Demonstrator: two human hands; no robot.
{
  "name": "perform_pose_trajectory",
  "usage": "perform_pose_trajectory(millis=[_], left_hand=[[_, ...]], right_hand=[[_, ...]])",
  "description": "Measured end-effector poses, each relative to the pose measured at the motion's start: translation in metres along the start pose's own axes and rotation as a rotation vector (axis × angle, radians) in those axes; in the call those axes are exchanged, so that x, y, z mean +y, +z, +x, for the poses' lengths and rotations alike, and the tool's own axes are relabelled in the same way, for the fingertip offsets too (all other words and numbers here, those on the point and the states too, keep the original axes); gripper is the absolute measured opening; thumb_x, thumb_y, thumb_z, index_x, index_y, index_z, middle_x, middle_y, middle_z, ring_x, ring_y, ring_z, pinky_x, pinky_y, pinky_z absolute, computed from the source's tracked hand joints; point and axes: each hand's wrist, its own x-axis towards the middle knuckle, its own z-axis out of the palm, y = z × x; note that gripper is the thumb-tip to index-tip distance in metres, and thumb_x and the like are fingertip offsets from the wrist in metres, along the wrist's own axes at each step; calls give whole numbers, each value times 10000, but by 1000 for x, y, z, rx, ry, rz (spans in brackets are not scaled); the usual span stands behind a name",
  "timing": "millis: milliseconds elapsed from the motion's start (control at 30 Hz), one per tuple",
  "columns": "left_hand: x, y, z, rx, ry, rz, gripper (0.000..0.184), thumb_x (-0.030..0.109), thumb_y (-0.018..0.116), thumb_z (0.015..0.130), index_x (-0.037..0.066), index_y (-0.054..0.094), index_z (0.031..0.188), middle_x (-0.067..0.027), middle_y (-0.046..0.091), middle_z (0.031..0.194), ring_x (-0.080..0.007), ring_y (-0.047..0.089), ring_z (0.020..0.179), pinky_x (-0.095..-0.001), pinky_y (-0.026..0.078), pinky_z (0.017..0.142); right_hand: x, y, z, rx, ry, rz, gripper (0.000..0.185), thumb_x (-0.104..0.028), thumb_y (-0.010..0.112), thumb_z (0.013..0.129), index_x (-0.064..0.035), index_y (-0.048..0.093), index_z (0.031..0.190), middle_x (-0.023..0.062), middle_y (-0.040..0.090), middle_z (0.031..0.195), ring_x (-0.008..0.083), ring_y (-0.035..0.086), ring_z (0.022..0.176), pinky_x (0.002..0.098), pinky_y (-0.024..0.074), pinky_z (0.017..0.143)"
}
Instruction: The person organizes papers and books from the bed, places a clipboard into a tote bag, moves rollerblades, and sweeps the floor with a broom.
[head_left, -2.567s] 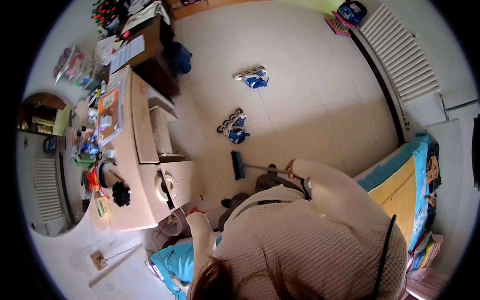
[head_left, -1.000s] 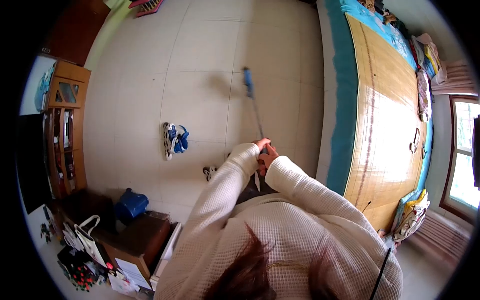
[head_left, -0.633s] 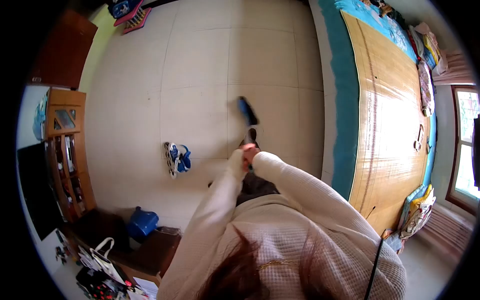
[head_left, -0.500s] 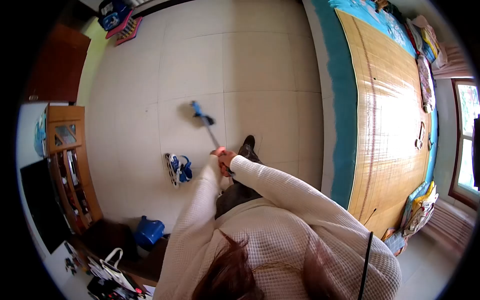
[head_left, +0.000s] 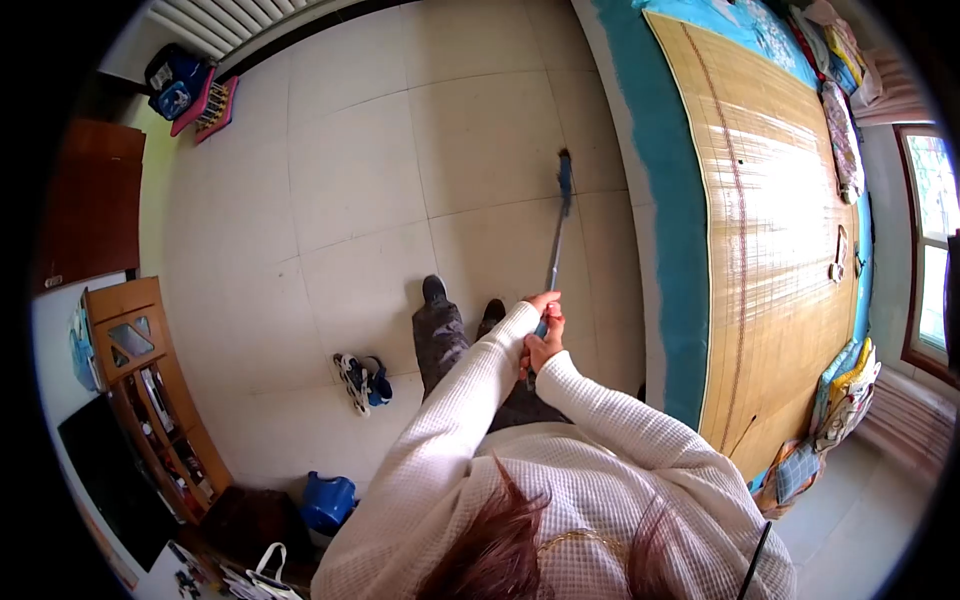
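A long-handled broom (head_left: 556,245) with a blue head and dark bristles reaches out over the tiled floor, its head (head_left: 565,180) close to the bed's side. My left hand (head_left: 546,301) is closed round the handle, farther along it. Just behind, my right hand (head_left: 543,350) also grips the handle, nearer my body. The handle's near end is mostly hidden by my hands and sleeves. My two dark shoes (head_left: 434,290) stand on the floor to the left of the handle.
On the right is a bed with a bamboo mat (head_left: 770,250). Inline skates (head_left: 362,383) lie on the floor at left, and a blue bucket (head_left: 328,502) stands behind them. A wooden cabinet (head_left: 130,325) lines the left wall. A backpack (head_left: 178,80) rests at the far left.
The broom head has swung from the left across the floor to the right, towards the bed. Both hands moved right with the handle, still gripping it. My view has turned slightly.
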Motion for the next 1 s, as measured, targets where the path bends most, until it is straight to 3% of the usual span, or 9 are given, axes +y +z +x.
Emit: perform_pose_trajectory(millis=[100,200,300,400,433,633,767,833,1000], left_hand=[[20,-6,14,-6,-115,-105,317,285,457,726,144,313,480,27,358,430,-109,327,392,-253,273,402],[63,17,-74,299,1,17,299,321,456,720,152,320,513,30,347,445,-95,319,394,-241,274,394],[99,1,-122,556,16,132,300,354,445,716,161,321,524,28,339,452,-97,309,394,-241,274,388],[127,-58,-111,801,-49,332,329,382,411,717,169,307,489,18,333,445,-130,292,391,-265,274,387],[119,-124,-54,695,207,-91,404,361,369,756,124,261,448,-14,294,384,-169,317,365,-297,307,386],[103,-27,-52,235,87,-345,374,305,427,752,136,220,490,23,221,390,-109,228,353,-272,289,399],[96,23,-13,2,-29,103,272,251,486,728,122,340,539,4,391,458,-154,407,462,-283,394,547],[108,37,8,-6,100,381,236,310,440,724,117,399,594,-36,448,523,-211,443,504,-333,391,555],[132,2,-3,99,-77,173,233,323,430,719,122,407,604,-40,455,542,-216,441,494,-354,397,527]], right_hand=[[-44,10,22,-121,288,81,418,-42,373,692,-139,174,1047,93,399,480,179,405,336,307,313,249],[-27,49,42,-182,103,5,421,-18,429,633,-69,265,1017,125,400,509,239,399,333,399,302,287],[5,114,56,-193,-113,-142,485,16,483,618,-86,242,1026,95,438,528,186,432,367,309,332,288],[-49,125,46,-497,170,27,467,25,496,612,-45,320,1039,93,483,598,183,474,450,305,378,397],[-58,118,46,-483,168,38,467,25,496,612,-45,320,1039,93,483,598,183,474,450,305,378,397],[-58,61,17,-200,-5,102,499,-27,500,622,-12,332,1092,110,508,726,161,501,606,252,403,538],[-52,41,55,226,-398,-118,495,14,425,663,-107,241,1107,130,465,798,165,475,490,250,365,350],[-56,29,105,289,-167,-93,397,-29,430,678,-92,249,1026,90,447,582,173,444,394,284,336,287],[-90,56,121,61,198,-221,323,-32,434,665,-70,297,956,134,456,672,270,520,586,328,454,488]])
